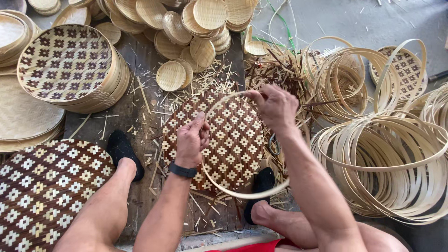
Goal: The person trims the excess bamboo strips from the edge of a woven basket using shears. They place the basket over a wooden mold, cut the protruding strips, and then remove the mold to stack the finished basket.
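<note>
A round woven bamboo mat point(233, 140) with a brown and cream check pattern lies on the dark wooden boards between my feet. Over it I hold a thin bamboo hoop point(242, 192). My left hand point(192, 139) pinches the hoop's left side. My right hand point(275, 108) grips its upper right part near the mat's far edge. A dark wristband sits on my left wrist.
Stacks of checkered trays point(65, 65) and plain woven discs point(200, 23) lie at the left and back. Another checkered mat point(42, 191) lies at the lower left. Piles of bamboo hoops point(387, 163) fill the right. Bamboo scraps litter the boards point(140, 60).
</note>
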